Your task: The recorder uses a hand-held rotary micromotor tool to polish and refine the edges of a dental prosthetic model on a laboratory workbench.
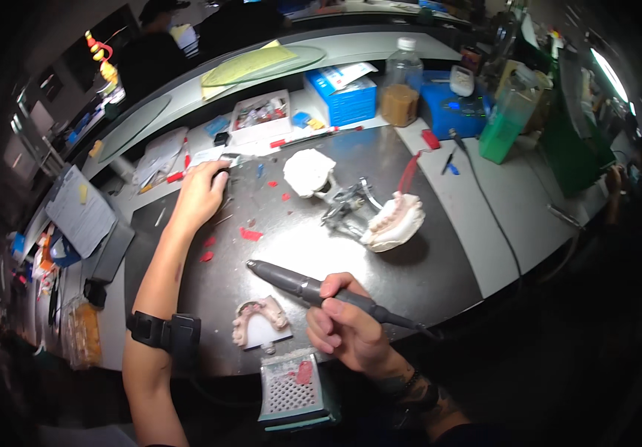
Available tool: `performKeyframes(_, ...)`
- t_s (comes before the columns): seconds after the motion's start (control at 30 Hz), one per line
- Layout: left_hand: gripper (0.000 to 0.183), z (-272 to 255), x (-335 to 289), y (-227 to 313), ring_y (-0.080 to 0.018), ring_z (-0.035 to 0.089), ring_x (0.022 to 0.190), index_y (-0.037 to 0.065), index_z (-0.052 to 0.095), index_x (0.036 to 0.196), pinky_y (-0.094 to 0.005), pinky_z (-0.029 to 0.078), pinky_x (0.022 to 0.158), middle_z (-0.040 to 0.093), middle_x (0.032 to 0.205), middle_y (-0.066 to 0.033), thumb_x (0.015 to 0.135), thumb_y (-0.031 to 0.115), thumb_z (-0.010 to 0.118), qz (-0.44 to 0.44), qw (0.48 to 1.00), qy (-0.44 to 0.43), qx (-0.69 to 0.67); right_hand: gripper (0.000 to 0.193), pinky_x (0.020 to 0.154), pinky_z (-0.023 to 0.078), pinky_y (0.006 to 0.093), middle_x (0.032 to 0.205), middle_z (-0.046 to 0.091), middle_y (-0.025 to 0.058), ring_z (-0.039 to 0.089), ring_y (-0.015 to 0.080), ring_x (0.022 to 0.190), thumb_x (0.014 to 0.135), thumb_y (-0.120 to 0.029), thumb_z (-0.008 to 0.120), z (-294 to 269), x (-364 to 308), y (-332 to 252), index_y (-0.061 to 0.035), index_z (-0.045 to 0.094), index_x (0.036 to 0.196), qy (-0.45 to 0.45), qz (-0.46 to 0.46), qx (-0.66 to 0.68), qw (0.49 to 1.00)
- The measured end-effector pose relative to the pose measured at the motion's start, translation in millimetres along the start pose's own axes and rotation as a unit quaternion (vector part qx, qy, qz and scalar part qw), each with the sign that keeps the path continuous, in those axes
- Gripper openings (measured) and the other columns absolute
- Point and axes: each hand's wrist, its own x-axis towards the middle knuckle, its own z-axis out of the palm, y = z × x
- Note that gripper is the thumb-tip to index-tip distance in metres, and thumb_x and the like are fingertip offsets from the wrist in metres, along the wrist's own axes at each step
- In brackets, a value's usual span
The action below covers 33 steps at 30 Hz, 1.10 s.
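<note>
My right hand (348, 325) is closed round a black handpiece (282, 279), the pen-shaped rotary kind, its tip pointing left and away and its cord trailing right. Below the tip lies a horseshoe-shaped plaster dental model (260, 319). My left hand (201, 197) reaches to the far left part of the dark mat, fingers curled together beside a small pale item (237, 159); what they hold is hidden. On the mat between and beyond my hands, a metal articulator (347, 208) lies opened out, with a white plaster base (309, 173) and a plaster tooth model (395, 222).
Red wax scraps (251, 235) are scattered over the mat (440, 257). A perforated box (289, 391) stands at the front edge. Along the back are a white tray (260, 115), a blue box (345, 97), a bottle of brown material (400, 89) and a green-filled container (505, 123).
</note>
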Motion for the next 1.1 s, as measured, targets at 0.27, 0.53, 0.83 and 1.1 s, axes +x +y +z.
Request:
performKeyframes(0.27, 0.037, 32.3, 15.4, -7.0, -0.0337, 0.043, 0.122, 0.006, 0.055, 0.126, -0.0408, 0.032, 0.104, 0.054, 0.126, -0.0179, 0.09, 0.013, 0.05, -0.024, 0.996, -0.08, 0.024, 0.022, 0.049, 0.037, 0.0226, 0.068, 0.044, 0.001, 0.04, 0.0066, 0.052, 0.09, -0.013, 0.056, -1.5, 5.8, 8.9, -0.0062, 0.041, 0.105, -0.012, 0.006, -0.016, 1.0)
performKeyframes(0.53, 0.031, -9.5, 3.0, 7.7, -0.0213, 0.062, 0.093, 0.002, 0.061, 0.119, -0.03, 0.046, 0.086, 0.066, 0.103, -0.0136, 0.093, 0.014, 0.049, -0.032, 0.973, 0.036, -0.225, 0.019, 0.05, 0.036, 0.0232, 0.071, 0.044, 0.0025, 0.04, 0.0076, 0.053, 0.092, -0.011, 0.053, -1.4, 3.2, 1.2, -0.0087, 0.04, 0.105, -0.031, 0.021, -0.009, 0.999)
performKeyframes(0.83, 0.038, -66.9, -149.6, 50.8, -0.0121, 0.058, 0.086, -0.005, 0.05, 0.128, -0.0245, 0.044, 0.081, 0.059, 0.114, -0.0107, 0.098, 0.017, 0.042, -0.125, 0.823, 0.17, -0.528, 0.021, 0.048, 0.035, 0.023, 0.069, 0.043, 0.0018, 0.039, 0.0076, 0.051, 0.09, -0.012, 0.054, -11.2, 0.5, 6.8, -0.0085, 0.04, 0.106, -0.026, -0.001, -0.011, 1.0)
performKeyframes(1.1, 0.027, -18.1, -202.8, 80.0, -0.0066, 0.054, 0.085, 0.005, 0.052, 0.12, -0.0186, 0.043, 0.077, 0.057, 0.113, -0.0034, 0.098, 0.021, 0.049, -0.27, 0.632, 0.278, -0.671, 0.023, 0.046, 0.036, 0.0219, 0.07, 0.044, 0.0015, 0.039, 0.0068, 0.05, 0.09, -0.013, 0.054, -5.3, 5.3, 12.4, -0.0085, 0.039, 0.106, -0.029, -0.006, -0.016, 0.999)
